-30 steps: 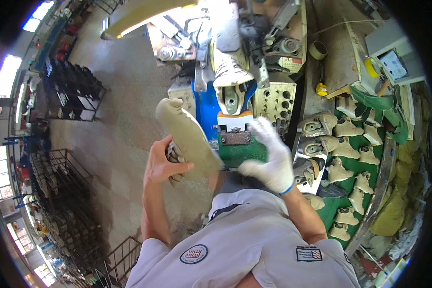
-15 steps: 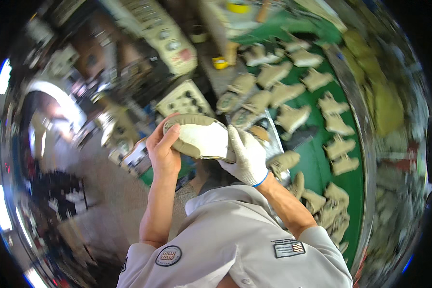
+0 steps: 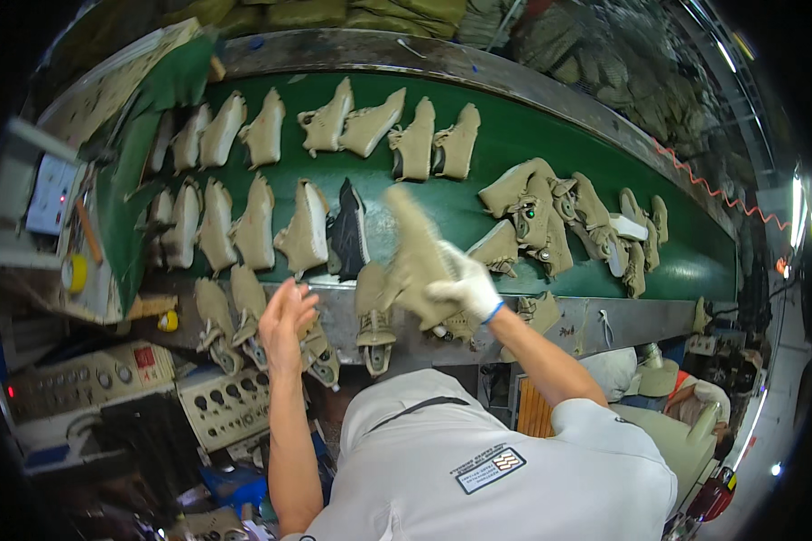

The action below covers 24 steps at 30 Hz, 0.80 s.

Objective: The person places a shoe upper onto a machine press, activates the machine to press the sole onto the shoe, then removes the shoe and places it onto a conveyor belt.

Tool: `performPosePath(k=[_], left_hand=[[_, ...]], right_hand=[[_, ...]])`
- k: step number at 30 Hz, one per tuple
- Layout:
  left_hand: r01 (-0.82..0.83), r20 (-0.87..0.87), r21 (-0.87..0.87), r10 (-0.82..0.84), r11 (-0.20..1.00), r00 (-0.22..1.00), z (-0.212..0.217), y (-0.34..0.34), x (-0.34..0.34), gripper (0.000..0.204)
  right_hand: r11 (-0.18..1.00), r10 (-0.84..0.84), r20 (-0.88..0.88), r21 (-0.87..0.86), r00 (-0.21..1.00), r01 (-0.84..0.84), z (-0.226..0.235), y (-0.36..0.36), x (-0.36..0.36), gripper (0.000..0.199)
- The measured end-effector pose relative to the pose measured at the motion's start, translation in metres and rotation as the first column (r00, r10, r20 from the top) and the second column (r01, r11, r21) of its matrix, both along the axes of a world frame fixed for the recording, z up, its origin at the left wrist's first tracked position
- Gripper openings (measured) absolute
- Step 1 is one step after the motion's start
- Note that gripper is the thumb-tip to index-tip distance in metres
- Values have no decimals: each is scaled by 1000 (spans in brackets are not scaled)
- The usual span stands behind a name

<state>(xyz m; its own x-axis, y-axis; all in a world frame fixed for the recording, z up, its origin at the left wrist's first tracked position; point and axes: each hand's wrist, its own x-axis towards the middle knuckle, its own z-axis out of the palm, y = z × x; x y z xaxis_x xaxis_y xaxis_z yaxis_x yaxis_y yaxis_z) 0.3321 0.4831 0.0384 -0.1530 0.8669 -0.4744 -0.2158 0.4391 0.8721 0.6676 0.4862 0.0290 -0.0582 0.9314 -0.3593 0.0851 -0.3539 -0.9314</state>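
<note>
My right hand (image 3: 467, 287), in a white knit glove, grips a beige shoe (image 3: 415, 257) at its lower end. That shoe hangs tilted over the near edge of the green belt, slightly blurred. My bare left hand (image 3: 285, 320) is raised to the left of it, fingers loosely apart, with nothing in it. Between and below the hands, several beige shoes lie along the belt's near ledge, one of them a laced beige shoe (image 3: 373, 311). A black shoe (image 3: 348, 233) stands on the belt just beyond, amid rows of beige shoes (image 3: 257, 225).
The green belt (image 3: 460, 203) runs across, with a heap of beige shoes (image 3: 541, 216) at its right. A knobbed control panel (image 3: 226, 406) and a yellow tape roll (image 3: 169, 321) are at left. A red coiled cord (image 3: 722, 194) hangs right; a person in a cap (image 3: 659, 377) sits nearby.
I have turned to face the green belt. Both hands held the shoe before; the left has let go, and the right has carried the shoe over the belt's near edge.
</note>
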Motion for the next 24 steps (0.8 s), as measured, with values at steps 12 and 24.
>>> performPosePath(k=[12, 24], left_hand=[[-10, -214, -358, -72, 934, 974, -88, -23, -51, 38], [-201, -226, -502, 96, 842, 969, -99, -124, -72, 31]], right_hand=[[771, -577, -10, -336, 817, 540, -249, 192, 179, 38], [790, -583, -39, -264, 812, 554, -287, 308, 199, 62]])
